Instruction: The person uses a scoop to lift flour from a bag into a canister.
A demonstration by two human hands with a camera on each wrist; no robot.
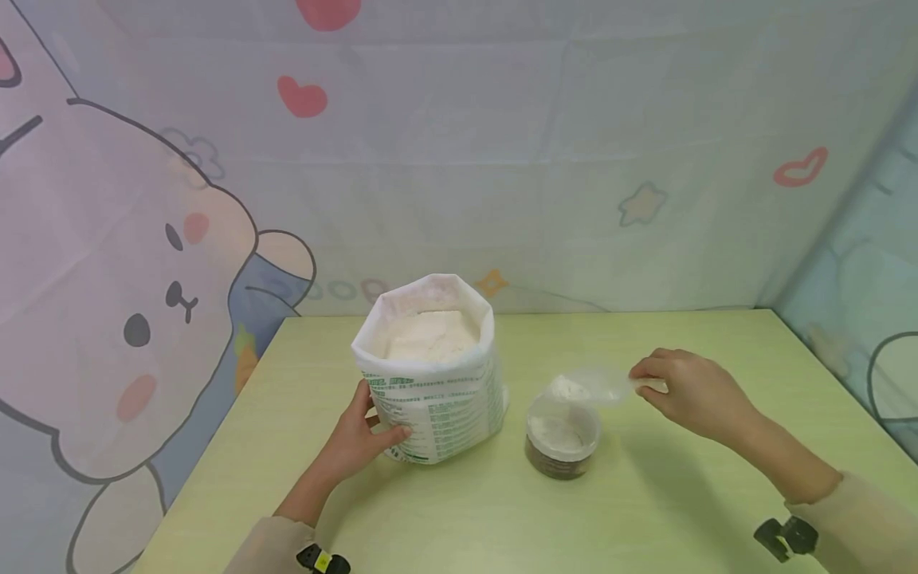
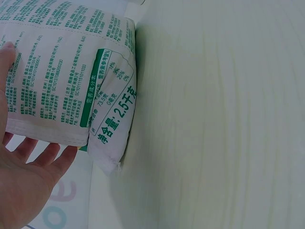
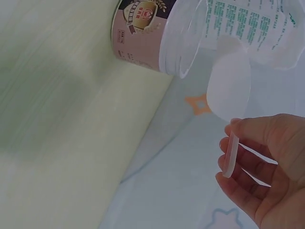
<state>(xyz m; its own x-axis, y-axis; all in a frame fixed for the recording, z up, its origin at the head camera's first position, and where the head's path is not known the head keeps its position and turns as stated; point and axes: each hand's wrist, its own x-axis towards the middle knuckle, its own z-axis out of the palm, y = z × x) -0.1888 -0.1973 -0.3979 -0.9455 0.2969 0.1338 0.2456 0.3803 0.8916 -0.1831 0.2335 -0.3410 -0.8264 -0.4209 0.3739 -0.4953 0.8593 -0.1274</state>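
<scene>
A white bag of flour [image 1: 437, 399] with green print stands with its top folded open, full of white powder. My left hand [image 1: 366, 434] holds its lower left side, the thumb on the front and the fingers round the edge; the left wrist view shows this hand [image 2: 33, 181] at the bag [image 2: 52, 71]. My right hand [image 1: 699, 395] pinches the handle of a translucent plastic scoop [image 1: 602, 386]. White powder lies in the scoop's tip, tilted over a clear-rimmed tub [image 1: 562, 466]. Some powder shows inside the tub. In the right wrist view, fingers [image 3: 257, 143] grip the scoop's handle [image 3: 231, 155].
The pale yellow-green table [image 1: 459, 526] bears the bag and, to its right, the tub. A cloth backdrop [image 1: 459, 199] with hearts, stars and a cartoon animal hangs behind the table's far edge and along the sides. Each sleeve has a black device near the wrist.
</scene>
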